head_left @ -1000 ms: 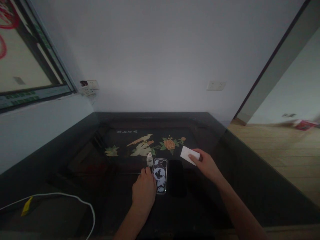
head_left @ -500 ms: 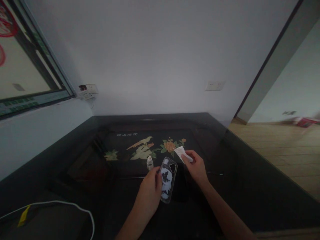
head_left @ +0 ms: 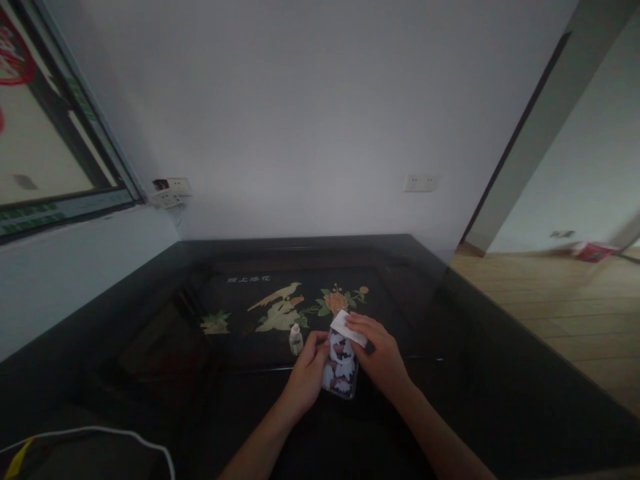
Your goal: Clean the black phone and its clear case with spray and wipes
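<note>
My left hand [head_left: 309, 370] is closed on the left edge of a clear phone case [head_left: 342, 373] with a white and dark pattern. Between the fingers of my right hand [head_left: 377, 347] is a folded white tissue [head_left: 345, 325], which lies over the upper end of the case and hides that part. Just left of the case, a small clear bottle [head_left: 296, 341] with a white cap stands upright on the dark glossy table [head_left: 240, 413].
A picture of a bird and flowers [head_left: 280, 310] decorates the tabletop. At the lower left runs a white cable [head_left: 100, 429] with a yellow tag [head_left: 19, 460]. Behind the table rises a wall with sockets [head_left: 420, 183], and a window [head_left: 50, 120] is at the left.
My right hand has moved left and brought the tissue onto the top of the phone case. The case has turned a little in my left hand. The view has shifted slightly.
</note>
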Demonstrator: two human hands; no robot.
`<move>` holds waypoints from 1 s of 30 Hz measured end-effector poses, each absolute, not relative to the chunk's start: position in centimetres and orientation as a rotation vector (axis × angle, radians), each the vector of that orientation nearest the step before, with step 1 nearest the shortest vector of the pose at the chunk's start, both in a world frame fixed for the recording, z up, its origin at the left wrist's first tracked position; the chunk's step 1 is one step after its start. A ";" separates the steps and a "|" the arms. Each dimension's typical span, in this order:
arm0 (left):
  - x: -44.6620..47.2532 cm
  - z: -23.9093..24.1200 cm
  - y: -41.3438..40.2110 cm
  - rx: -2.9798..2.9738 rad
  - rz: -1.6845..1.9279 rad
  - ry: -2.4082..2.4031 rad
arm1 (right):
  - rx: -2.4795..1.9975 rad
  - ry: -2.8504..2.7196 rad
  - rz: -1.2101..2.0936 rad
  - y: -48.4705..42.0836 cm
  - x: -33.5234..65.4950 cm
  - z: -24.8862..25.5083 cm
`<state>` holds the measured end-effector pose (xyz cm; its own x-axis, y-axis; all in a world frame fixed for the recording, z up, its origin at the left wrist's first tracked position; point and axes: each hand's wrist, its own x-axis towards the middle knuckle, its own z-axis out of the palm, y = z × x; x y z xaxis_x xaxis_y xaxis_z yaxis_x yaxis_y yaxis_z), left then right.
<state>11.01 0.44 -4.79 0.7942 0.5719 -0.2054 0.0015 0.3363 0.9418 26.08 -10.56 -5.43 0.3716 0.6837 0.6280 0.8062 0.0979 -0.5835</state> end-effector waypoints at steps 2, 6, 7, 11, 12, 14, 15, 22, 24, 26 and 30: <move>10.9 -5.2 0.5 1.129 0.425 0.589 | -1.609 -1.474 -0.140 -10.7 25.7 -5.3; 10.8 -5.8 0.6 1.041 0.484 0.614 | -1.496 -1.699 -0.055 -11.5 24.6 -4.0; 10.9 -5.8 0.6 1.020 0.496 0.616 | -1.466 -1.743 -0.026 -11.7 24.3 -3.6; 11.1 -5.8 0.6 0.961 0.518 0.613 | -1.357 -1.824 0.122 -12.1 23.0 -2.5; 11.1 -5.8 0.6 0.967 0.523 0.609 | -1.331 -1.806 0.150 -12.1 22.9 -2.5; 11.0 -5.8 0.5 1.003 0.527 0.610 | -1.329 -1.675 0.153 -11.9 22.9 -3.0; 11.0 -5.8 0.5 1.013 0.521 0.614 | -1.364 -1.573 0.134 -11.8 23.1 -3.4; 10.8 -4.9 0.1 0.990 0.435 0.641 | -1.623 -0.910 -0.063 -11.2 26.2 -5.1; 10.8 -4.7 -0.1 1.005 0.439 0.650 | -1.634 -0.954 -0.085 -11.2 26.6 -5.2; 10.7 -4.6 -0.1 1.013 0.444 0.656 | -1.642 -1.063 -0.075 -11.3 26.5 -5.2; 10.7 -4.7 0.0 1.048 0.472 0.659 | -1.623 -1.301 -0.054 -11.3 26.0 -5.1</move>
<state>10.67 -0.04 -4.71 0.7169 0.6431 -0.2692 -0.0479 0.4307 0.9012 26.04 -11.26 -5.12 0.4170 0.7033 0.5758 0.7482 0.0940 -0.6567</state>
